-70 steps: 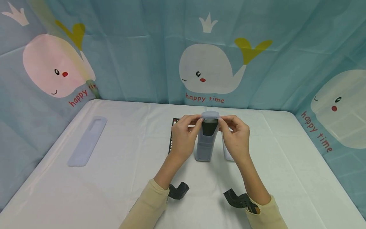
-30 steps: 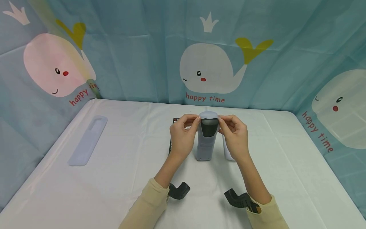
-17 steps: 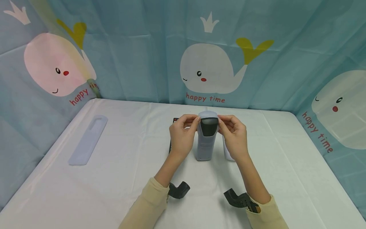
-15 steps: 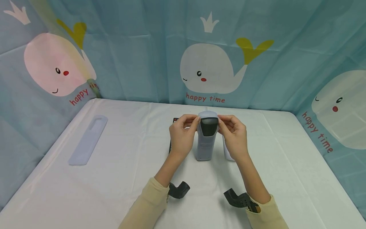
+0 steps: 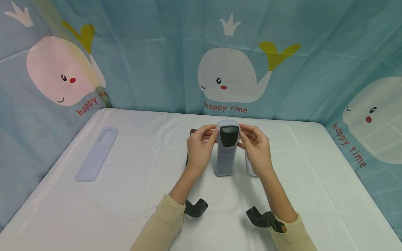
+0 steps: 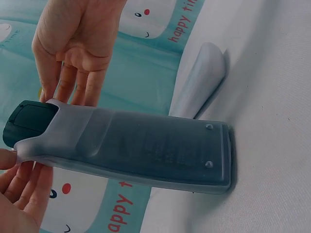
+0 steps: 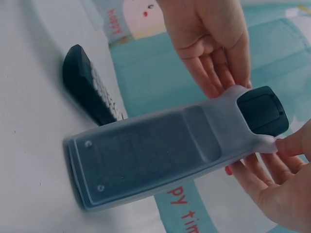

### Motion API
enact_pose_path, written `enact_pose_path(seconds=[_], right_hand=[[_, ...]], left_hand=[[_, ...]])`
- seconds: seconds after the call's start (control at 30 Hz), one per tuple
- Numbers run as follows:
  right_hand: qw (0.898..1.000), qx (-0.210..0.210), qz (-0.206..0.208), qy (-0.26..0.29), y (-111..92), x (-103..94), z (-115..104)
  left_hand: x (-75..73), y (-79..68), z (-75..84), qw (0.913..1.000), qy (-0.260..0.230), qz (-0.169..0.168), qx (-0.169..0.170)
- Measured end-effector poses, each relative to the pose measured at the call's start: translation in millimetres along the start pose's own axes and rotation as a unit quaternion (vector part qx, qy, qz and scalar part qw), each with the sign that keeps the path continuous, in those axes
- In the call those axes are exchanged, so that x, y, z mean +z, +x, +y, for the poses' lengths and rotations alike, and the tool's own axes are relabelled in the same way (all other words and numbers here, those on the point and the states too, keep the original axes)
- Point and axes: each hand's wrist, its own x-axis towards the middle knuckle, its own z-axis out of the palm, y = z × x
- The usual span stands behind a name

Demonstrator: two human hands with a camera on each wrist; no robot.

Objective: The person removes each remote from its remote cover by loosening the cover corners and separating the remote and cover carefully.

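A dark remote control (image 5: 229,136) stands on end on the table, inside a translucent bluish silicone remote cover (image 5: 225,162). Its dark top end shows through the cover's opening, clearest in the left wrist view (image 6: 29,124). My left hand (image 5: 200,150) pinches the cover's upper left edge between thumb and fingers. On the opposite edge, my right hand (image 5: 259,150) pinches the cover the same way. The bottom of the covered remote rests on the white cloth. Both wrist views show the cover's back with two small round bumps near its base (image 7: 95,167).
A black remote with pale buttons (image 7: 92,87) lies left of the hands, partly hidden by the left hand. To the right is a whitish elongated thing (image 6: 204,73). Another flat translucent cover (image 5: 96,153) lies at the table's left. A whale-printed curtain (image 5: 150,69) hangs behind.
The cover's top lip has gone from a raised flap above the remote to sitting around its top end. More of the dark end shows. My right hand has shifted slightly left.
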Motion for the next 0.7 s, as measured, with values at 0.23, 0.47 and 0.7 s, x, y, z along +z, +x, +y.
enact_pose_path(seconds=[0.23,0.47,0.7], right_hand=[[1.000,0.016,-0.009,-0.010,1.1,-1.1,-0.3],[1.000,0.019,-0.016,-0.011,1.7,-1.5,1.2],[1.000,0.011,-0.007,-0.022,2.7,0.1,7.2]], left_hand=[[-5.0,1.0,4.0,0.9986,0.014,-0.041,-0.031],[-9.0,3.8,2.9,0.9968,0.004,-0.066,-0.045],[-7.9,4.0,0.1,0.9976,-0.003,-0.058,-0.038]])
